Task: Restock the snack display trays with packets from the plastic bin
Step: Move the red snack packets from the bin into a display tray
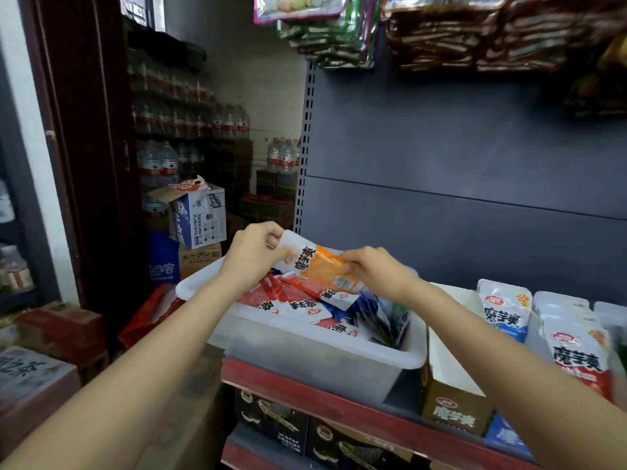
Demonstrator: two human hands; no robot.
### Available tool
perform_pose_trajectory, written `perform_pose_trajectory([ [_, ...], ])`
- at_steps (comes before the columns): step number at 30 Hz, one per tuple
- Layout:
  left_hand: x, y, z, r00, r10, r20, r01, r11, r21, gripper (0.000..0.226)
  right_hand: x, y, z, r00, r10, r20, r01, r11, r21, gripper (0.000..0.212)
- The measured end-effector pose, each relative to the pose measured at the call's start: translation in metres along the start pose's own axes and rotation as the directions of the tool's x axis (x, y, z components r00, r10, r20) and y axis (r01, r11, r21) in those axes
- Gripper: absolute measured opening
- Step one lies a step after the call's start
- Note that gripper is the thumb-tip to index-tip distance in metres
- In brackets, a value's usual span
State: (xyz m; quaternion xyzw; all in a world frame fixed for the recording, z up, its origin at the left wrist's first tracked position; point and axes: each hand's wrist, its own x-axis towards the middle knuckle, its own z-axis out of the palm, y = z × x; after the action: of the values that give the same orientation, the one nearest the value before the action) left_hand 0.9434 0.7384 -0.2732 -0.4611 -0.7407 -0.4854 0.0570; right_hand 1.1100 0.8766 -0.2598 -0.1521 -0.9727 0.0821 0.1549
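Both hands hold one orange-and-white packet (319, 266) above the bin (305, 354). The left hand (252, 254) pinches its white end, fingers curled round the edge; the right hand (376, 269) grips the orange end, fingers folded over it. The bin sits at the left end of the shelf (339, 407), its near side overhanging the red front edge, and is filled with red, white and blue packets. Just right of it stands an open carton (451, 378), seemingly a display tray, though blur makes it hard to tell. Further right stand upright packets (505, 313).
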Motion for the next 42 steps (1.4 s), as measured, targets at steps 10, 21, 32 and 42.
perform_pose_trajectory([
  [10, -0.013, 0.127, 0.072, 0.975, 0.204, -0.088, -0.22, 0.942, -0.254, 0.022, -0.116, 0.053, -0.071, 0.937, 0.22, -0.27, -0.126, 0.937, 0.327, 0.021],
  [21, -0.056, 0.283, 0.177, 0.898, 0.083, 0.432, 0.263, 0.685, -0.679, 0.042, -0.229, 0.104, -0.132, 0.699, 0.313, -0.643, -0.285, 0.947, 0.151, 0.025],
  [32, -0.085, 0.352, 0.252, 0.851, 0.3, 0.431, 0.077, 0.74, -0.668, 0.014, -0.321, 0.167, -0.16, 0.578, 0.503, -0.643, -0.206, 0.852, 0.481, 0.051],
  [42, -0.099, 0.347, 0.268, 0.643, 0.478, 0.599, -0.45, 0.868, -0.209, 0.075, -0.356, 0.202, -0.149, 0.46, 0.669, -0.584, -0.258, 0.73, 0.633, 0.075],
])
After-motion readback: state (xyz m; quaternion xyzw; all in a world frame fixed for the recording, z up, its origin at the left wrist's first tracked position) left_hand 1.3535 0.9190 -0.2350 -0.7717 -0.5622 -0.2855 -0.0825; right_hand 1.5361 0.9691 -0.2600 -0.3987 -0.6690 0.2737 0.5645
